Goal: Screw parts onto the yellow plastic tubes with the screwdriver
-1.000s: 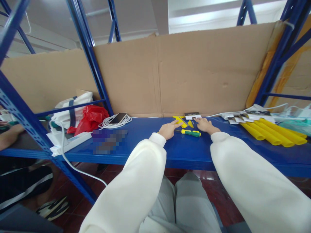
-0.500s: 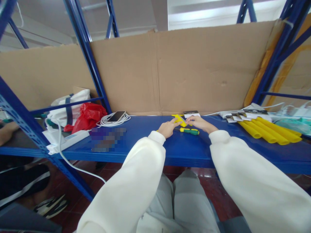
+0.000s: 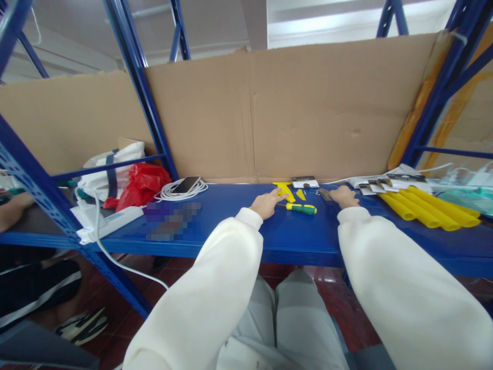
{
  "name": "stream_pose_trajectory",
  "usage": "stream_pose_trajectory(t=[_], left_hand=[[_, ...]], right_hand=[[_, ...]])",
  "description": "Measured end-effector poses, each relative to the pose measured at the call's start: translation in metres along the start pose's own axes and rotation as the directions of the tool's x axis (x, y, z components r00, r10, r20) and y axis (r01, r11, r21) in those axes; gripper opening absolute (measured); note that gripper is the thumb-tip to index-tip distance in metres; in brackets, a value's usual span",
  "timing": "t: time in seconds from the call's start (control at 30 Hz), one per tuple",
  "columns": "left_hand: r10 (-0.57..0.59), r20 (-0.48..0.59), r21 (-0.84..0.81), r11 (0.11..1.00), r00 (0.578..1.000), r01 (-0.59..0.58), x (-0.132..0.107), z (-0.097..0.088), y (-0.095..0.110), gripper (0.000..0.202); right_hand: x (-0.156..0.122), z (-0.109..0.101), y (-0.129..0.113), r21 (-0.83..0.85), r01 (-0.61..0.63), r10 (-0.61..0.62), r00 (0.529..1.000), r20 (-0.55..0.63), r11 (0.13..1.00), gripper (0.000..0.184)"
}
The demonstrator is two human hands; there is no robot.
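My left hand (image 3: 265, 204) rests at the middle of the blue shelf, its fingers on a yellow T-shaped plastic piece (image 3: 285, 192) and closed about its near end. A smaller yellow piece (image 3: 301, 195) lies just to the right. In front of both is a screwdriver (image 3: 302, 208) with a green and yellow handle. My right hand (image 3: 344, 196) is farther right, fingers bent at the end of a small flat grey-brown piece (image 3: 325, 195); its fingertips are partly hidden. Tiny screw-like bits (image 3: 318, 192) lie beside that piece.
A black-and-white card (image 3: 305, 182) lies against the cardboard wall (image 3: 327, 113). Several yellow tubes (image 3: 431, 208) with card tags are at right. On the left are a phone (image 3: 186, 185) on coiled white cable, a red bag (image 3: 142, 182) and a power strip (image 3: 111, 223). Another person's arm (image 3: 13, 213) shows at far left.
My right hand has moved right, away from the yellow pieces, and is now at the grey-brown piece. The smaller yellow piece and tiny bits have come into sight. My left hand stays nearly still.
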State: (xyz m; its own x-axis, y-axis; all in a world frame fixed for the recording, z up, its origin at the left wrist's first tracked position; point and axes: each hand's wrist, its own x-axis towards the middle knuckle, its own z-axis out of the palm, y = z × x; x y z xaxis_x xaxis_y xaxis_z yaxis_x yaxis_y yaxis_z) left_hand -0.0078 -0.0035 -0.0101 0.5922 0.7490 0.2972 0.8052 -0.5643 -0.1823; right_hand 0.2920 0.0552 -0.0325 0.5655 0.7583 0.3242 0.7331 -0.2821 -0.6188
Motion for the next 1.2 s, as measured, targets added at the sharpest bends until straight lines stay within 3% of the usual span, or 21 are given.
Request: stream_pose_trajectory(t=[0.1, 0.3, 0.6, 0.73, 0.83, 0.93, 1.03, 1.13, 1.2], left_hand=[[0.001, 0.003, 0.002, 1.0, 1.0, -0.001, 0.0, 0.0, 0.0, 0.075], [-0.001, 0.015, 0.007, 1.0, 1.0, 0.001, 0.0, -0.001, 0.0, 0.072], [0.004, 0.011, 0.004, 1.0, 1.0, -0.004, -0.001, -0.001, 0.0, 0.073], [0.012, 0.011, 0.002, 1.0, 1.0, -0.012, -0.001, -0.001, 0.0, 0.072], [0.019, 0.006, -0.006, 1.0, 1.0, -0.019, -0.001, -0.002, 0.001, 0.072], [0.023, 0.0, -0.014, 1.0, 1.0, -0.023, 0.0, -0.002, 0.002, 0.07], [0.025, -0.014, -0.029, 0.999, 1.0, -0.026, 0.001, -0.002, 0.004, 0.065], [0.04, -0.044, -0.039, 0.998, 0.998, -0.042, 0.001, -0.001, 0.005, 0.059], [0.058, -0.056, -0.037, 0.997, 0.997, -0.061, 0.001, -0.001, 0.005, 0.057]], right_hand=[[-0.003, 0.002, -0.004, -0.032, -0.083, 0.084, 0.996, 0.009, 0.996, 0.057], [-0.006, -0.001, -0.011, -0.058, -0.123, 0.124, 0.992, 0.015, 0.991, 0.048], [-0.021, -0.008, -0.017, -0.228, -0.082, 0.105, 0.99, 0.091, 0.97, 0.065], [-0.024, -0.007, -0.016, -0.26, -0.016, 0.031, 0.998, 0.052, 0.965, 0.068], [-0.026, -0.007, -0.02, -0.229, 0.152, -0.158, 0.987, -0.007, 0.962, 0.054], [-0.033, -0.007, -0.03, -0.193, 0.44, -0.45, 0.893, -0.007, 0.877, 0.047], [-0.045, -0.005, -0.043, -0.173, 0.706, -0.711, 0.702, 0.04, 0.687, 0.053], [-0.053, -0.002, -0.051, -0.174, 0.848, -0.847, 0.522, 0.104, 0.501, 0.058], [-0.054, 0.0, -0.053, -0.187, 0.887, -0.882, 0.45, 0.14, 0.422, 0.059]])
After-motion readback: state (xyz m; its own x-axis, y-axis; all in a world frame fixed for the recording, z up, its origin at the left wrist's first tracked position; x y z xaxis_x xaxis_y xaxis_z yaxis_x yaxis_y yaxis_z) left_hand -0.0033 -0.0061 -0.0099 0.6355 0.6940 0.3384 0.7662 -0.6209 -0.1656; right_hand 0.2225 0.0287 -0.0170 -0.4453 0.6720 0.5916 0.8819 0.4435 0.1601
